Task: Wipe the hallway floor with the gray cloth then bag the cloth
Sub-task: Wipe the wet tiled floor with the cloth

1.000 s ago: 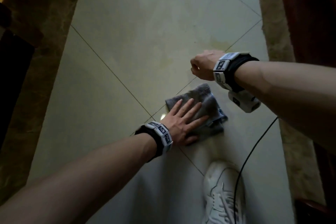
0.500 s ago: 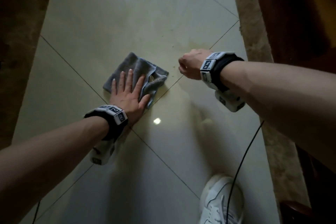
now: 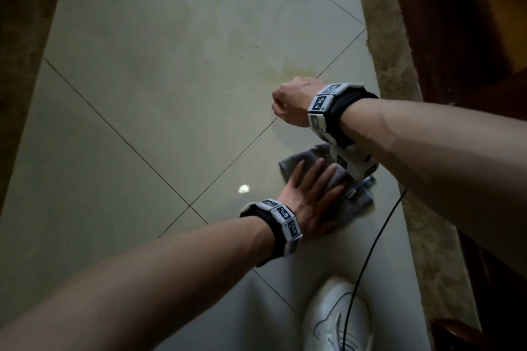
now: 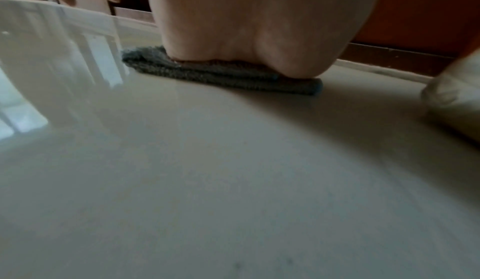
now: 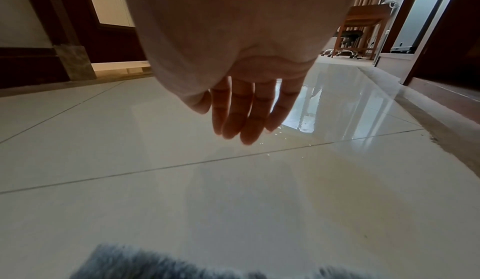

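Note:
The gray cloth (image 3: 358,204) lies folded on the pale tiled hallway floor (image 3: 171,94), partly under my right forearm. My left hand (image 3: 312,194) presses flat on it with straight, spread fingers. In the left wrist view my palm (image 4: 259,26) bears down on the cloth (image 4: 221,76). My right hand (image 3: 288,105) hangs idle above the floor, just beyond the cloth, holding nothing. In the right wrist view its fingers (image 5: 241,111) hang loose and nearly straight, and the cloth's edge (image 5: 155,263) shows at the bottom. No bag is in view.
A yellowish stain (image 3: 296,71) and small droplets (image 5: 280,133) mark the floor near my right hand. My white shoe (image 3: 336,319) stands just behind the cloth, with a black cable (image 3: 370,251) over it. A marble border (image 3: 399,94) and dark wood line the right side.
My left hand has slid the cloth from the left side of the floor back to the right, under my right forearm. The right hand has hardly moved.

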A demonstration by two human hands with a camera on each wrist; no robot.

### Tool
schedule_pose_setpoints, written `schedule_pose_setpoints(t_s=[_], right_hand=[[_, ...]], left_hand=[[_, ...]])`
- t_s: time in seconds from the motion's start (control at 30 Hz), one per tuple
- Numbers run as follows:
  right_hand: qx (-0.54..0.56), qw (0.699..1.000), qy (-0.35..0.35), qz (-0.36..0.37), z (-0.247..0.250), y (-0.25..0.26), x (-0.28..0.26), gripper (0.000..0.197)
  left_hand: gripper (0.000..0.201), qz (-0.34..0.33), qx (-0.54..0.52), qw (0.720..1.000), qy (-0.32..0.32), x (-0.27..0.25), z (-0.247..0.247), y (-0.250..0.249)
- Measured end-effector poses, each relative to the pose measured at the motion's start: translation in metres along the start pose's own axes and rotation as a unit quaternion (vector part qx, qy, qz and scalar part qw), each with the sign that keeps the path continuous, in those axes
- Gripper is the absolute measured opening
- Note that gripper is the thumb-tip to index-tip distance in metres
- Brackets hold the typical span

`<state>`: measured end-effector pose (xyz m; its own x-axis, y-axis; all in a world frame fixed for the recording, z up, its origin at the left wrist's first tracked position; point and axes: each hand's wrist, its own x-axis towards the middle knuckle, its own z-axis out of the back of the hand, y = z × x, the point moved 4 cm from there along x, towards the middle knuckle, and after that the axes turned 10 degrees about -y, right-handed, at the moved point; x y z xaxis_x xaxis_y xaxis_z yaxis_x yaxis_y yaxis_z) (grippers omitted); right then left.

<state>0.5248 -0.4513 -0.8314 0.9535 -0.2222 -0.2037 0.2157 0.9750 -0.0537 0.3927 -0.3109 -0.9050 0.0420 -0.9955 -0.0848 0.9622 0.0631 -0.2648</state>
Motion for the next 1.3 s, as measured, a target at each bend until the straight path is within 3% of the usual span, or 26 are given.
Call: schedule_pose_setpoints(t_s=[0.13, 0.23, 0.4, 0.6, 0.83, 1.03, 1.13, 1.3], right_hand=[[-0.013, 1.0, 0.012, 0.001, -0.001, 0.0, -0.004, 0.037], [-0.015, 1.0, 0.008, 0.016, 0.003, 0.008, 0.002, 0.037], [0.001, 0.998, -0.008, 0.067, 0.024, 0.047, 0.026, 0.034], [0.024, 0.991, -0.021, 0.13, 0.051, 0.127, 0.058, 0.032], [0.008, 0.977, -0.004, 0.215, 0.063, 0.246, 0.071, 0.038], [-0.001, 0.969, 0.013, 0.245, 0.067, 0.296, 0.073, 0.036], [-0.007, 0.967, 0.012, 0.256, 0.07, 0.303, 0.069, 0.036], [-0.021, 0.963, 0.016, 0.268, 0.066, 0.289, 0.066, 0.034]], left_hand=[[0.076, -0.071, 0.033, 0.997, 0.011, -0.002, 0.006, 0.017], [0.079, -0.065, 0.056, 0.996, 0.026, -0.007, 0.016, 0.049], [0.08, 0.036, 0.074, 0.996, 0.028, -0.035, 0.031, 0.103], [0.078, 0.192, 0.061, 0.979, 0.03, -0.109, 0.05, 0.166], [0.079, 0.399, 0.051, 0.913, 0.073, -0.243, 0.066, 0.24], [0.083, 0.524, 0.018, 0.844, 0.11, -0.322, 0.068, 0.268], [0.085, 0.535, 0.023, 0.836, 0.122, -0.336, 0.068, 0.264], [0.081, 0.481, 0.028, 0.876, 0.028, -0.326, 0.075, 0.257]])
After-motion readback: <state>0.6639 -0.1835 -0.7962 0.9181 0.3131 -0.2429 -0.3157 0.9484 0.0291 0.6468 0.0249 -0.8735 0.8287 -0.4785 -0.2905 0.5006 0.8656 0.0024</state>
